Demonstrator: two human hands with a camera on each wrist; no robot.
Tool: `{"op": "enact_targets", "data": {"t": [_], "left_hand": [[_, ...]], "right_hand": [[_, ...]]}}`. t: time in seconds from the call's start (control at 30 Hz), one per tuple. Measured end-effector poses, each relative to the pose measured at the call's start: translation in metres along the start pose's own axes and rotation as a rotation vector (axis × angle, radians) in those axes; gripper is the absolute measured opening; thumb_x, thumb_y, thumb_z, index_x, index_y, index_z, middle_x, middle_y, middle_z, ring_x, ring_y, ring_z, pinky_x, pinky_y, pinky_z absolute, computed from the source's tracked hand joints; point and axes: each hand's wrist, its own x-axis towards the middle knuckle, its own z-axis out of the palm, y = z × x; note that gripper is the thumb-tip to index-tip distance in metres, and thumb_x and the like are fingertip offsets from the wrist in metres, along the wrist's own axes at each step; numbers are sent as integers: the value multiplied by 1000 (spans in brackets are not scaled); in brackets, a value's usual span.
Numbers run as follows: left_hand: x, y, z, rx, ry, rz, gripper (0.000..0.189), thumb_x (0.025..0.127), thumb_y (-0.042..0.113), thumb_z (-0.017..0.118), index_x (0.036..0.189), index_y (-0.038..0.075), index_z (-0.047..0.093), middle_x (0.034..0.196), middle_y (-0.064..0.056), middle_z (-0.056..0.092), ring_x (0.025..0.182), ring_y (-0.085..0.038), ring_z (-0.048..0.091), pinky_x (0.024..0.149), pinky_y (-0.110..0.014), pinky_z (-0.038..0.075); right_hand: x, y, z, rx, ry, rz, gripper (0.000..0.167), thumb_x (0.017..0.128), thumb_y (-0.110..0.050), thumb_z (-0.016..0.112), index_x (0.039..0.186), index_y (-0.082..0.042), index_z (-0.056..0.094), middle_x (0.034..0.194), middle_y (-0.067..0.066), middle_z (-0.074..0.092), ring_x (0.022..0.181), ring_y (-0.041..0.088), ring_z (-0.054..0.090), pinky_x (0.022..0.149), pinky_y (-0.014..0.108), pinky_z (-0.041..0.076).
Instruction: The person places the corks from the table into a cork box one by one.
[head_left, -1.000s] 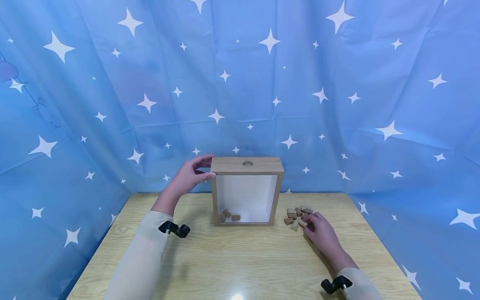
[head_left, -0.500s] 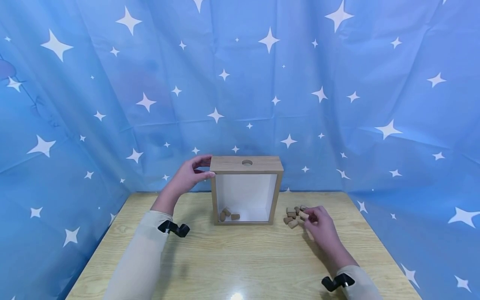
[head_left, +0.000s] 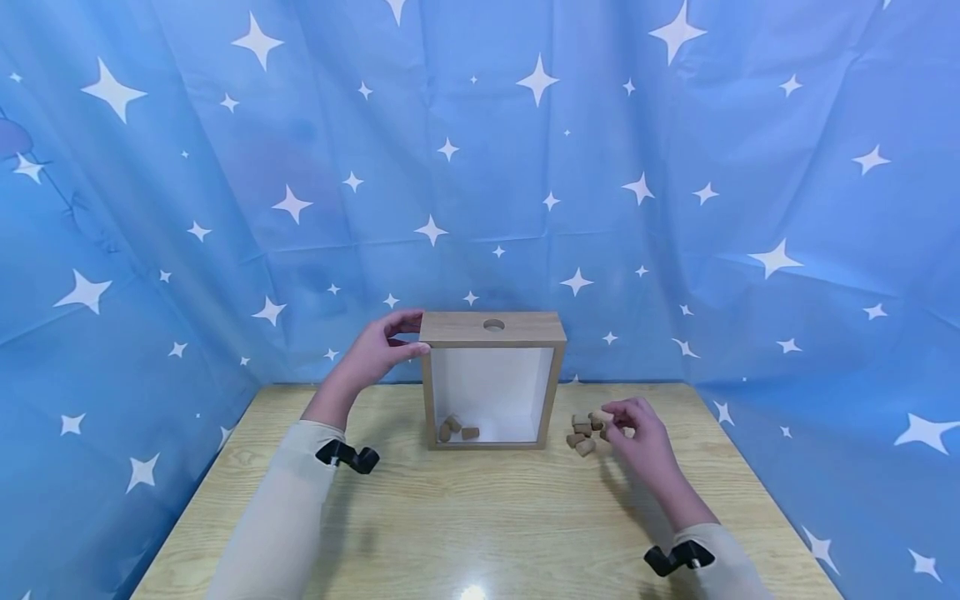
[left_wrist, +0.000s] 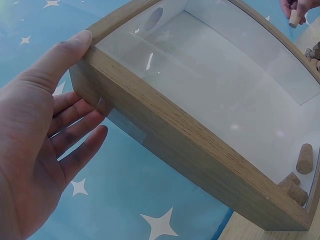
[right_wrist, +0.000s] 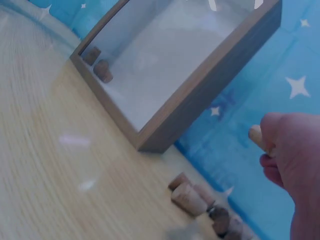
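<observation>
A shallow wooden shadow box [head_left: 525, 327] with a clear front stands upright on the table, a round hole in its top. My left hand [head_left: 375, 354] grips its upper left corner; in the left wrist view the thumb lies on the front edge and the fingers reach behind. Several corks [head_left: 470, 433] lie inside, at the bottom left. To the right of the box, my right hand [head_left: 647, 446] pinches a wine cork [right_wrist: 255, 136] between thumb and fingers, raised above the cork pile [head_left: 586, 447]. The fingers partly hide that cork.
The pale wooden table [head_left: 465, 517] ends at the back against a blue star-print curtain [head_left: 495, 192], which also hangs along both sides. A black wrist mount [head_left: 347, 457] sits on the left sleeve and another mount [head_left: 678, 557] on the right.
My right hand has picked a cork from the pile and lifted it up and slightly away from the table. The left hand stays on the box corner.
</observation>
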Motion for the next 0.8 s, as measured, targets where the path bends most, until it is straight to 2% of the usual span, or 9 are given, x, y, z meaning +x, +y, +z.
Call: {"op": "enact_targets", "data": {"t": [0.37, 0.5, 0.8], "left_hand": [[0, 0, 0, 2, -5, 16, 73, 100, 35, 87, 162, 15, 54, 151, -11, 63, 135, -38, 64, 105, -56, 59], [0, 0, 0, 3, -2, 18, 73, 100, 35, 87, 162, 15, 55, 150, -11, 63, 136, -37, 64, 104, -55, 60], [0, -2, 0, 0, -4, 17, 74, 98, 41, 88, 161, 17, 56, 148, -9, 64, 136, -35, 64, 104, -55, 60]], "right_hand": [[10, -27, -6, 29, 21, -73, 26, 99, 9, 73, 124, 2, 76, 115, 11, 61, 97, 11, 62, 82, 20, 55], [15, -35, -9, 25, 27, -107, 27, 98, 10, 73, 124, 3, 76, 113, 11, 62, 96, 9, 63, 85, 23, 57], [22, -52, -12, 49, 50, -172, 23, 99, 10, 76, 119, -1, 77, 113, 10, 67, 98, 12, 65, 89, 15, 55]]}}
